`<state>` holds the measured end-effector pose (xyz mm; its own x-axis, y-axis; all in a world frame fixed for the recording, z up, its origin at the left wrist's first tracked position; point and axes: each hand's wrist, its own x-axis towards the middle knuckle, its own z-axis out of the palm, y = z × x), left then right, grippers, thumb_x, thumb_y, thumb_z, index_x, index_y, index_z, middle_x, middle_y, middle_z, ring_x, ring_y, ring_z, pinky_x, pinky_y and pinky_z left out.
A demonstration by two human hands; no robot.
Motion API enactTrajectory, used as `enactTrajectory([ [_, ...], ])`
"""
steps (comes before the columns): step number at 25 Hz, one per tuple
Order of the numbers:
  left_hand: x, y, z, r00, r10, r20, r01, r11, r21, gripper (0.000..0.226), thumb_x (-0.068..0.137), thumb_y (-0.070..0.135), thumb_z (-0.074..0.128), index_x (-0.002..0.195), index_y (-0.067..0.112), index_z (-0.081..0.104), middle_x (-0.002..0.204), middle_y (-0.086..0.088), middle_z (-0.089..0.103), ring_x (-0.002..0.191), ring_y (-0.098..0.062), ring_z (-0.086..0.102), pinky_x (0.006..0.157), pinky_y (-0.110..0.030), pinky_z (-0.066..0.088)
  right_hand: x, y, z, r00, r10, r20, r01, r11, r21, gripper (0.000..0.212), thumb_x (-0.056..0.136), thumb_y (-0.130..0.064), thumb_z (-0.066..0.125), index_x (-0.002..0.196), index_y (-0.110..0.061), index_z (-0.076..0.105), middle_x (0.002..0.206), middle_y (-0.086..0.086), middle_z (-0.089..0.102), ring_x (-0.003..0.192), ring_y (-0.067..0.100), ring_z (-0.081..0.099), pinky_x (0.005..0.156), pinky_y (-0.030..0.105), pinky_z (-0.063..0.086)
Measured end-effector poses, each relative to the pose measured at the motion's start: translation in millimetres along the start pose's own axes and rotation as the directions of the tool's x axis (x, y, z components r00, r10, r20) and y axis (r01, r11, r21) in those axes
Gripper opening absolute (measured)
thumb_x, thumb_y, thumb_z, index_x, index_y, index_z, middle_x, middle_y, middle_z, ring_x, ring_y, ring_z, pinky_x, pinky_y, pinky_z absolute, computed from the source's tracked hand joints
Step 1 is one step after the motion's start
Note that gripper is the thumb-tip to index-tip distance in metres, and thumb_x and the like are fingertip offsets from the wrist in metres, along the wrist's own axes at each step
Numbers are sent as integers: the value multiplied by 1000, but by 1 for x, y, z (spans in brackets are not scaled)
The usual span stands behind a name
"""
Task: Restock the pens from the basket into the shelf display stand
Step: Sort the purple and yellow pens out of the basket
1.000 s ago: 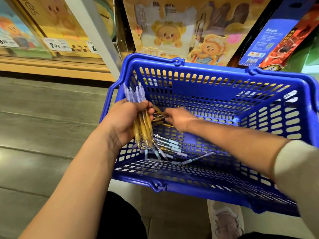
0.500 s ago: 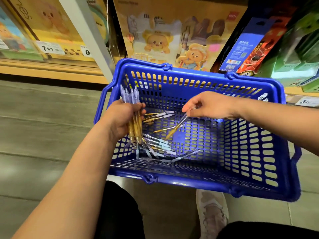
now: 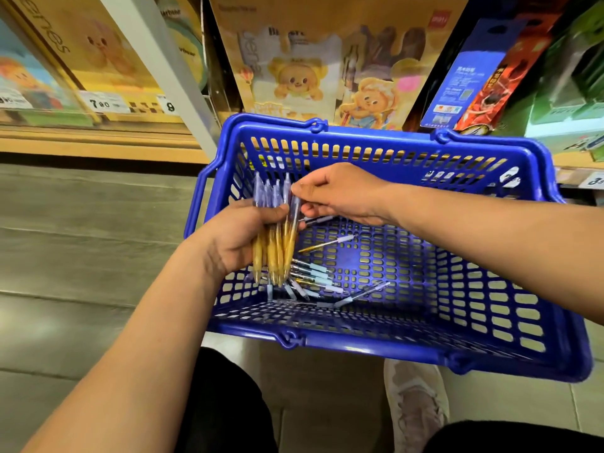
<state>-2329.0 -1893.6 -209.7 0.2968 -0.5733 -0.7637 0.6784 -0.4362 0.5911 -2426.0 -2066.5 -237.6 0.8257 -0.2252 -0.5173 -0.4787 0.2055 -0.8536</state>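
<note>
A pen is set against the bundle held over the basket.

In the head view, a bundle of pens (image 3: 276,243), slim, with translucent amber barrels and pale lilac upper ends, is gripped upright in the left hand (image 3: 242,237) over the left end of a blue plastic basket (image 3: 376,348), whose walls and bottom are pierced by rows of slots. One more pen (image 3: 295,220) is pinched between thumb and forefinger of the right hand (image 3: 343,197) and is laid against the bundle's right side. Loose pens (image 3: 313,276) are scattered on the basket bottom near its front-left corner. Behind the basket, a wooden shelf (image 3: 98,142) lined with cartoon-printed cardboard boxes (image 3: 327,76) is seen. Half a second earlier the right hand was held over the basket's middle, apart from the bundle; it has since been brought across to it.
</note>
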Motion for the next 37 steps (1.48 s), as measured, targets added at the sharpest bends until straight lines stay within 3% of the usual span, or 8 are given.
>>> enactTrajectory([
  [7,1,-2,6,998,-32,48,30,999,33,15,97,6,60,109,4,69,87,-12,77,76,-21,77,64,-36,63,2,1,1,994,-28,-101,38,995,93,22,87,-13,77,106,-3,72,80,7,77,75,15,74,72,21,59],
  [11,0,1,2,999,32,12,-33,999,32,15,96,2,59,109,4,68,82,-10,74,70,-19,74,65,-35,63,5,6,-1,1000,-12,-6,13,985,171,25,94,-22,69,112,-5,68,98,10,77,94,19,75,83,25,60],
  [14,-2,12,-10,994,110,-20,-111,993,-38,9,94,6,61,99,4,69,83,-10,72,70,-20,73,66,-36,63,7,21,-7,993,87,77,-69,974,-214,24,98,-29,64,113,-11,69,104,5,75,93,15,75,82,24,60],
  [18,-4,22,-22,985,170,11,-167,977,-130,19,84,12,64,102,7,67,87,-7,69,77,-17,70,69,-34,62,16,69,6,937,328,122,-38,443,-896,42,95,-38,67,133,-20,61,126,0,67,111,18,65,96,29,50],
  [23,-5,21,-21,990,136,-43,-141,982,-126,11,97,10,56,94,8,67,81,-4,68,73,-15,69,71,-32,63,26,135,62,929,168,330,296,199,-934,64,100,-25,57,156,-29,27,165,5,21,147,30,31,118,43,34],
  [27,-5,21,-21,989,137,-54,-143,981,-131,14,98,10,54,93,8,67,79,-3,69,70,-13,70,69,-31,63,31,153,66,891,153,428,438,-35,-898,77,99,-5,52,156,-44,17,168,-5,-14,155,31,4,119,51,30],
  [34,0,22,-16,993,95,-63,-103,985,-135,15,99,10,55,91,8,68,78,-5,71,68,-16,72,61,-33,62,22,151,14,961,155,230,240,-49,-970,58,102,-19,51,151,-37,26,151,11,32,123,31,53,86,45,58],
  [37,2,22,-14,994,90,-63,-99,982,-159,15,99,8,54,93,7,68,78,-5,72,69,-15,73,64,-33,62,19,144,-14,960,191,205,219,-56,-974,60,99,-9,53,150,-32,31,149,18,32,120,32,56,87,44,59],
])
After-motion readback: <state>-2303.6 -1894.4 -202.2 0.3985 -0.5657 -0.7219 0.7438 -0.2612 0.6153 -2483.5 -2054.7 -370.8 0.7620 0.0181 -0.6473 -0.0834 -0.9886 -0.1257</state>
